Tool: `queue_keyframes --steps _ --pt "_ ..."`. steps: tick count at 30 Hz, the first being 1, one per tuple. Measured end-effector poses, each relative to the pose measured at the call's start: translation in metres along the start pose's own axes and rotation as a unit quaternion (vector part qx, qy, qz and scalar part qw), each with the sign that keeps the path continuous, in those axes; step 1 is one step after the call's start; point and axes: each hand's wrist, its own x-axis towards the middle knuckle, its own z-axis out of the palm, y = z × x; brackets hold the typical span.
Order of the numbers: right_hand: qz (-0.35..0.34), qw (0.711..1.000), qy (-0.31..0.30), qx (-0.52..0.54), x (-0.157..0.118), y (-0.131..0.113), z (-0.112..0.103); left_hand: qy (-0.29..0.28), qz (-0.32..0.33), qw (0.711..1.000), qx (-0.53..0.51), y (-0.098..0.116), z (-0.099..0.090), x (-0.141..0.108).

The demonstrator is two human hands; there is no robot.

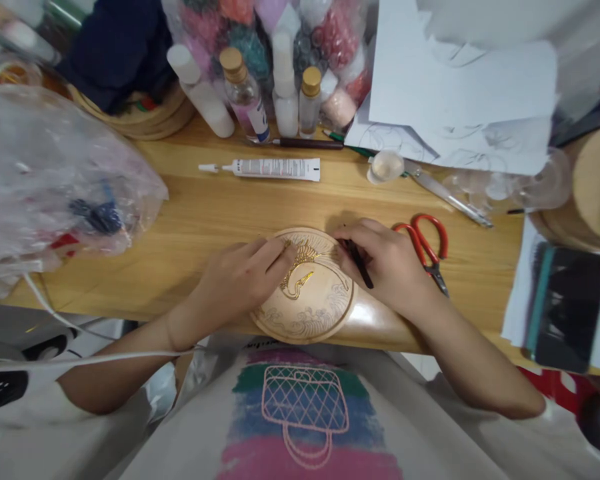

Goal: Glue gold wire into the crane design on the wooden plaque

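Observation:
A round wooden disc (310, 331) lies near the table's front edge, with wave and feather lines drawn on it. Gold wire (296, 288) is laid along part of the design, forming a bird's neck and head. My left hand (250, 275) rests over the disc's left side, fingers pinched together by the gold wire; whatever lies between their tips is hidden. At the right rim, my right hand (384, 259) grips slim black tweezers (361, 265), their tips partly covered by the fingers. Red-handled pliers (427, 250) lie just beyond that hand.
Behind the disc lies a white glue tube (277, 169). Small bottles (247, 107) and a bag of colourful pieces stand at the back. Drawn paper sheets (460, 100) and a craft knife (450, 195) are back right, a phone (570, 307) right. A plastic bag (60, 180) fills the left.

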Motion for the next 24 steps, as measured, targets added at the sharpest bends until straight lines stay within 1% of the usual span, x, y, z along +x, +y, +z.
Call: queue_keyframes --steps 6,12,17,21,24 --pt "0.004 1.000 -0.005 0.016 0.000 0.000 0.000 0.001 0.003 1.000 -0.012 -0.001 0.001 0.000" --pt "0.008 1.000 -0.010 0.006 0.000 -0.001 -0.002 -0.003 0.004 1.000 -0.012 0.002 0.001 0.000" --pt "0.017 1.000 -0.015 0.001 0.000 -0.002 -0.002 -0.035 -0.021 0.999 -0.031 0.004 0.000 0.000" --pt "0.021 1.000 -0.016 0.013 0.000 -0.001 -0.002 -0.017 -0.033 0.999 -0.026 0.006 -0.006 0.001" --pt "0.019 1.000 -0.014 0.017 0.000 0.000 -0.002 -0.043 -0.050 0.998 -0.022 0.011 -0.011 0.001"
